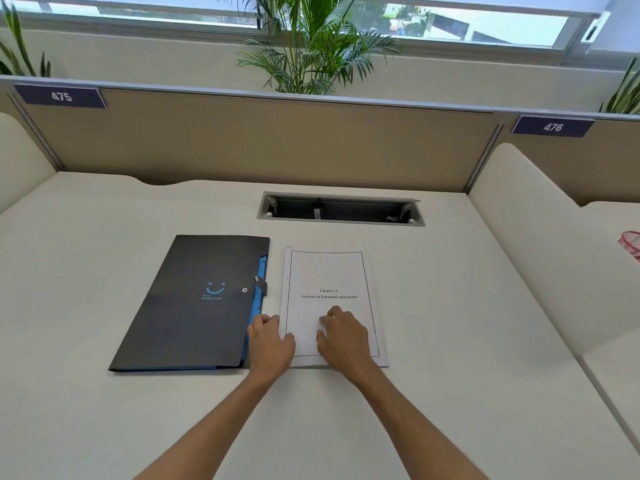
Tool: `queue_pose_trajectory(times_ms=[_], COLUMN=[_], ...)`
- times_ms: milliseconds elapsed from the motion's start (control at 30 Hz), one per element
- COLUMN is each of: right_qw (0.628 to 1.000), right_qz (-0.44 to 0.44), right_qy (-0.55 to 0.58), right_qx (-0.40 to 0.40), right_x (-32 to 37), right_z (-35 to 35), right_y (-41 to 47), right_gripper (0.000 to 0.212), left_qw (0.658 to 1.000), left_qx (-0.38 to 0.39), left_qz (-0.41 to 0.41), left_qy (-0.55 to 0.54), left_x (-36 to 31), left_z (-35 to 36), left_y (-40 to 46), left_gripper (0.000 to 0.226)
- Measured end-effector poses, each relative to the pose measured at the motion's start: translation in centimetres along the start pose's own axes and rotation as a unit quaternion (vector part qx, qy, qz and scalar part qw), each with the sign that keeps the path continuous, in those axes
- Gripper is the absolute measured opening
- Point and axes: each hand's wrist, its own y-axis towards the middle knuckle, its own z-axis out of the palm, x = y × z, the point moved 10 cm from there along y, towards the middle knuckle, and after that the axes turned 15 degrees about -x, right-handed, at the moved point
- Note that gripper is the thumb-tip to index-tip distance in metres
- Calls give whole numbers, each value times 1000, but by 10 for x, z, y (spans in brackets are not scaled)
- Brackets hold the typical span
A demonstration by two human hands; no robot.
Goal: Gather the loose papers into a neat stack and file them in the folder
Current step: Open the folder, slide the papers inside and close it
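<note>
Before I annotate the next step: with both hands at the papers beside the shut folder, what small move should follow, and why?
Probably lift the paper stack: it already lies squared beside the folder, the left hand at its left edge and the right hand resting on top.

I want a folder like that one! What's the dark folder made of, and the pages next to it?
The folder looks like matte dark plastic, probably: smooth, stiff cover with a snap button. The pages are plain white paper with printed text, thin edges showing in a stack.

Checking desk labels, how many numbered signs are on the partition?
2: dark rectangular sign reading 475 at the partition's top left, dark rectangular sign reading 476 at top right.
</note>
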Motion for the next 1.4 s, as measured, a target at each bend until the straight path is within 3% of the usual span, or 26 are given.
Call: queue_pose_trajectory(times_ms=[100, 233, 367, 500, 633, 733, 833, 933, 1033, 1167, 1400], right_qw=[1000, 1000, 1000, 997, 977, 927, 819, 719, 680, 674, 752], right_qz=[-10, -14, -9, 36, 140, 278, 387, 387, 380, 365, 332], right_qy=[-2, -2, 1, 72, 124, 220, 421, 573, 614, 624, 564], right_qx=[-3, -7, 1, 23, -101, -125, -42, 72, 126, 154, 83], right_x=[0, -2, -5, -21, -63, -106, -124, -104, -89, -75, -69], right_z=[0, -2, 0, 1, -32, -41, -21, -6, -3, -2, 0], right_y=[0, 2, 5, 7, 13, 11, 9, 8, 6, 4, 10], right_gripper=[31, 29, 33, 54, 75, 88, 68, 37, 33, 28, 24], left_qw=[987, 943, 940, 936, 923, 914, 909, 902, 894, 895, 909], left_qx=[15, 80, 118, 104, 99, 113, 111, 119, 128, 136, 155], left_qz=[-97, -214, -206, -193, -202, -191, -183, -184, -192, -191, -184], left_qy=[-126, -243, -246, -275, -312, -340, -357, -373, -384, -380, -341], left_x=[7, 14, 9, 3, 3, 0, -1, 1, 3, 8, 19], left_z=[3, 20, 30, 21, 11, 4, -6, -11, -14, -19, -21], left_y=[3, -1, -6, -5, 0, 7, 13, 16, 16, 13, 7], left_gripper=[34, 20, 24, 32, 34, 37, 31, 27, 27, 26, 24])
